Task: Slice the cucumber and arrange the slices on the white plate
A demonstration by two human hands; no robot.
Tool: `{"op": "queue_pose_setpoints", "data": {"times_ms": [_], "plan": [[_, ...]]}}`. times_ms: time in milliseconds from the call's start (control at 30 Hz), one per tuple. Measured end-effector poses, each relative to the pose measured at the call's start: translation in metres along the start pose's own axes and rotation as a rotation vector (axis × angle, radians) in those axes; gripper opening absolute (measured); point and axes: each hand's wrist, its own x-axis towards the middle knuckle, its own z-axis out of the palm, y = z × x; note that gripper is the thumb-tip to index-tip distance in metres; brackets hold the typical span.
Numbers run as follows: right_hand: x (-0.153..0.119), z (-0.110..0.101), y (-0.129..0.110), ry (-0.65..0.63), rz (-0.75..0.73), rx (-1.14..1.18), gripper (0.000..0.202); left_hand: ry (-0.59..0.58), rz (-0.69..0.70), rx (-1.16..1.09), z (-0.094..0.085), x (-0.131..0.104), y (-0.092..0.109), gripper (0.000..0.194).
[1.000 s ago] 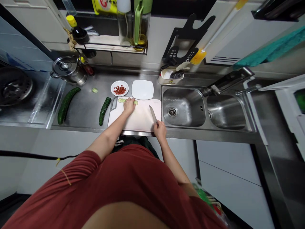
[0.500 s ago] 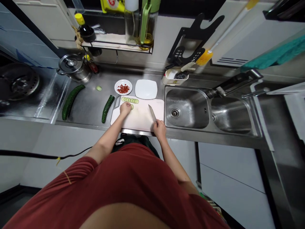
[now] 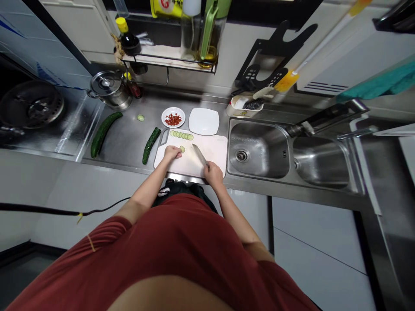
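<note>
My left hand [image 3: 173, 153] is over the left part of a white cutting board [image 3: 207, 149], its fingers pinched together. A round cucumber slice [image 3: 182, 149] shows at its fingertips. My right hand [image 3: 213, 172] grips the handle of a kitchen knife [image 3: 199, 154] near the board's front right. The blade slants up and left, its tip not far from the slice. Behind my left hand, several overlapping cucumber slices [image 3: 181, 135] form a row along the board's back edge. A cut length of cucumber [image 3: 151, 145] lies just left of the board.
A whole cucumber [image 3: 103, 134] and a pale green piece [image 3: 140, 117] lie left on the steel counter. Behind the board stand a dish of chopped red pieces [image 3: 173, 117] and a white plate [image 3: 204, 121]. A lidded pot [image 3: 110, 90] is back left; a double sink [image 3: 258, 149] is right.
My left hand and the slice at its fingertips have moved slightly toward me, away from the row. The knife in my right hand has shifted left over the board. My view has turned slightly.
</note>
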Motion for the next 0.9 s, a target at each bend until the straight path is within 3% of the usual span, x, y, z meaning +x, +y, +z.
{"op": "queue_pose_setpoints", "data": {"times_ms": [100,400,900], "plan": [[-0.001,-0.005,-0.006,-0.047,-0.004,-0.051,0.036,-0.012,0.065,0.113,-0.001,-0.002,-0.001,0.014],[0.002,-0.009,-0.017,-0.198,-0.09,-0.222,0.027,0.182,0.196,0.547,-0.007,-0.009,-0.002,0.018],[0.009,-0.01,-0.027,-0.256,-0.255,-0.303,0.027,0.192,0.224,0.57,-0.015,0.007,0.005,0.022]]}}
